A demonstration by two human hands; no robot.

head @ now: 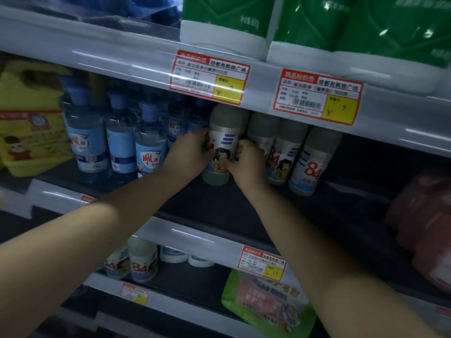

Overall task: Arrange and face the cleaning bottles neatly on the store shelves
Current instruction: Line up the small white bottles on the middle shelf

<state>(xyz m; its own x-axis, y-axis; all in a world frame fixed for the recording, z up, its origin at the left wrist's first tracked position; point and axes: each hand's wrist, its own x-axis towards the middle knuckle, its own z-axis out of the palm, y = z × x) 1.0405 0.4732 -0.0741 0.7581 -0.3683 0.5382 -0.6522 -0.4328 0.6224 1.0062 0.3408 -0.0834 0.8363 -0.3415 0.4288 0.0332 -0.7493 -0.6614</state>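
A white "84" disinfectant bottle (223, 142) with a grey cap stands on the middle shelf (219, 203). My left hand (189, 148) grips its left side and my right hand (246, 158) grips its right side, both wrapped around the label. To its right stand three more white "84" bottles (310, 162) in a row, labels partly facing out. Left of it is a group of clear blue-capped bottles (148, 140) with blue labels, several deep.
A yellow jug (29, 118) sits at the far left of the middle shelf. Green paper packs (341, 28) fill the shelf above. A red pack (424, 228) lies at right. The shelf below holds more "84" bottles (142, 262) and a green pouch (266, 303).
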